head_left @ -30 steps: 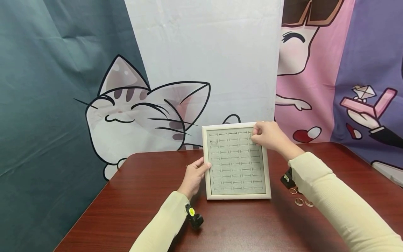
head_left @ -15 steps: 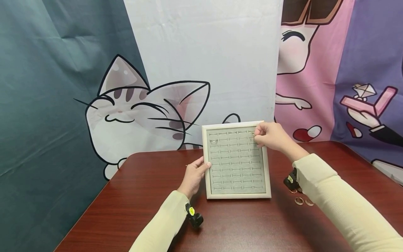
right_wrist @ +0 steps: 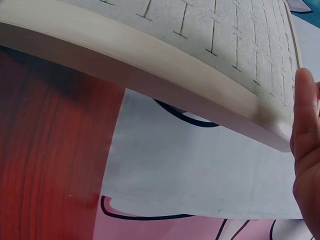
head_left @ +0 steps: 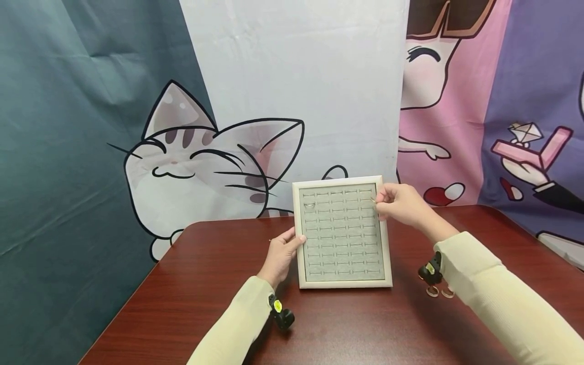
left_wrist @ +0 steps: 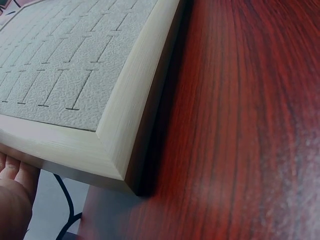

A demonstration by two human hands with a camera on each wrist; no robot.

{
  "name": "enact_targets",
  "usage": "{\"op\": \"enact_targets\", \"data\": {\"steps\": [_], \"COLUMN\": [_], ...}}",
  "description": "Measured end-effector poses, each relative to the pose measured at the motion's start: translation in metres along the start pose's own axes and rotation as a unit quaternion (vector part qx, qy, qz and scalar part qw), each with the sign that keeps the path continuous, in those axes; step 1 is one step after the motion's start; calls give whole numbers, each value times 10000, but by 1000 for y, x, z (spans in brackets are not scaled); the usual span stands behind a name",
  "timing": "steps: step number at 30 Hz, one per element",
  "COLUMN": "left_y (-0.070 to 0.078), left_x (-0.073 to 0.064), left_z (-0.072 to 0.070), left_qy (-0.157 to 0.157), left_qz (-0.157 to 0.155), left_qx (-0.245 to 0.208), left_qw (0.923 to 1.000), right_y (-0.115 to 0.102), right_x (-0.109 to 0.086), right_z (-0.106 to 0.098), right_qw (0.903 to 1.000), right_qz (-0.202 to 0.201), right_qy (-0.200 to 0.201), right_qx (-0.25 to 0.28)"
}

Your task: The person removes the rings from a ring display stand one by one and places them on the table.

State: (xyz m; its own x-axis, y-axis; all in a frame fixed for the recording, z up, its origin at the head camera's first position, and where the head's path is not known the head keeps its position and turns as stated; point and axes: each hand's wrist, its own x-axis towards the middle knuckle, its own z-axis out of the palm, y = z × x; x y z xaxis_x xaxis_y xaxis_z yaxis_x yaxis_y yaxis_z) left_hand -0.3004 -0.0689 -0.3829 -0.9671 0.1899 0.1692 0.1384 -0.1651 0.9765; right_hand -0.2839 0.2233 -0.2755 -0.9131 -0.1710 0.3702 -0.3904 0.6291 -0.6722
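A ring display board [head_left: 342,230] with a pale frame and grey slotted padding stands tilted on the table. My left hand [head_left: 280,256] grips its left edge, thumb on the front and fingers behind. In the left wrist view those fingers [left_wrist: 19,172] lie at the frame's side. One silvery ring [head_left: 309,205] sits in a slot at the upper left. At the board's upper right edge my right hand [head_left: 403,205] pinches a small gold-coloured ring [head_left: 373,201] between thumb and fingertips, mostly hidden. The right wrist view shows part of that hand [right_wrist: 306,145] beside the frame.
Gold-coloured rings [head_left: 432,291] lie on the dark red wooden table [head_left: 219,284] to the right of the board, partly covered by the right wrist camera [head_left: 430,271]. A cartoon-printed cloth [head_left: 292,91] hangs behind the table.
My right hand has drawn back to the right and slightly down from the top right slots, with the ring still pinched. My left hand and the board have stayed in place.
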Motion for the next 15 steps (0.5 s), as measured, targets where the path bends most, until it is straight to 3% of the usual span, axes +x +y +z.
{"op": "enact_targets", "data": {"steps": [6,15], "left_y": [1,3], "left_x": [-1,-2], "left_z": [1,2], "left_qy": [56,31], "left_qz": [-61,-30], "left_qx": [65,28], "left_qw": [9999,10000], "right_y": [5,11], "right_x": [-10,-25], "right_z": [-1,0], "right_qw": [9999,9972], "right_qz": [-37,40], "right_qy": [-6,-115], "right_qx": [109,737]}}
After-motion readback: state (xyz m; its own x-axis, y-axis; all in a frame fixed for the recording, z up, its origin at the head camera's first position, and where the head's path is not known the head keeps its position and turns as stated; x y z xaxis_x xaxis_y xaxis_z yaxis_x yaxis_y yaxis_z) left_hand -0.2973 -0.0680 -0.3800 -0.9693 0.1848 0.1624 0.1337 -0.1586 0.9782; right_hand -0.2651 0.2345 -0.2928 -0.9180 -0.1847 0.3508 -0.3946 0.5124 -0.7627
